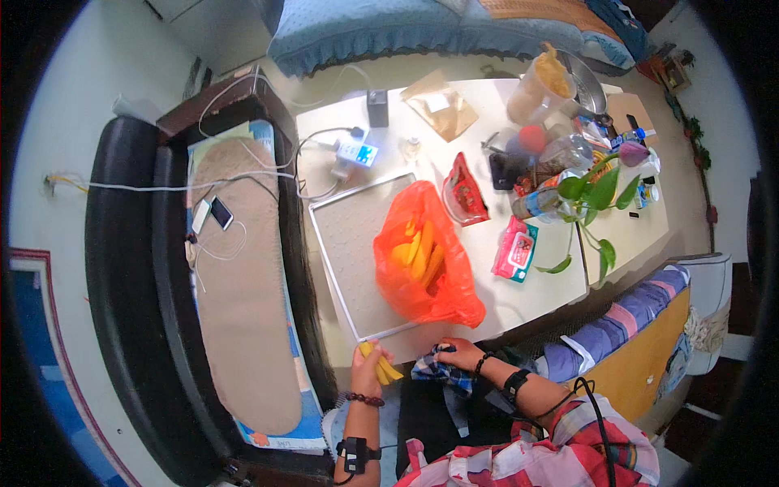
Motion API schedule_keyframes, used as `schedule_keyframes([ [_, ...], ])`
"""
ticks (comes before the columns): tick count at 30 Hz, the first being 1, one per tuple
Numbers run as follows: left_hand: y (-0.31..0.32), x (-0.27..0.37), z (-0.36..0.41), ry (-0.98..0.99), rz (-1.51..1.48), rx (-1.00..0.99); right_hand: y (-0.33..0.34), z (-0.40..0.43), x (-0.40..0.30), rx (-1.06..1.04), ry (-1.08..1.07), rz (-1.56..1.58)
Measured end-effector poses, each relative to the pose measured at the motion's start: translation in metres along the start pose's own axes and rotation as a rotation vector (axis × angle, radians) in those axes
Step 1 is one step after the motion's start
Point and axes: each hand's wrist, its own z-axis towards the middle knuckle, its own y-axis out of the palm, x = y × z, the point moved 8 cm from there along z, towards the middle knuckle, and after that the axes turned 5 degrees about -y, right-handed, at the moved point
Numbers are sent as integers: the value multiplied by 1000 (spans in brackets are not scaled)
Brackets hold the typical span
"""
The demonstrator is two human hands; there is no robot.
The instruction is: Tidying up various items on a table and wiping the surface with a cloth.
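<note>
My left hand (367, 365) is closed around some yellow pieces (385, 369), maybe bananas or peel, just off the table's near edge. To its right, my right hand (461, 355) grips a blue checked cloth (439, 372) above my lap. Beyond both hands, an open red plastic bag (398, 298) with yellow and orange pieces (420, 252) inside stands on the white table (487, 310). Part of it covers a white-framed, bumpy tray or board (347, 243). The finger undersides of both hands are hidden.
A wet-wipes pack (515, 249), a red pouch (464, 192) and a vase (538, 203) with a trailing plant sit to the right. Charger cables (231, 181) stretch from the table's left across a dark sofa (125, 274). Behind stand a plastic tub (538, 94) and a brown paper bag (439, 109).
</note>
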Motion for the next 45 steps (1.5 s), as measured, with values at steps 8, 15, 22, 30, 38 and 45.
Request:
schedule_keyframes([
  [8, 86, -13, -34, -46, -19, -63, -79, -49, -7, -85, -183, -38],
  [15, 168, -19, -68, -47, -19, -179, -176, -110, -29, 21, -260, 217],
  [22, 220, -19, -88, -55, 64, -257, -226, -137, 26, 251, -188, 425],
  [30, 227, 1, -89, -115, 119, -370, -235, -196, 37, 478, -90, 803],
  [38, 199, 25, -82, -134, 191, -391, -221, -252, 71, 685, -63, 1261],
  [45, 198, 28, -80, -187, 268, -475, -212, -312, 62, 1000, -103, 1357],
])
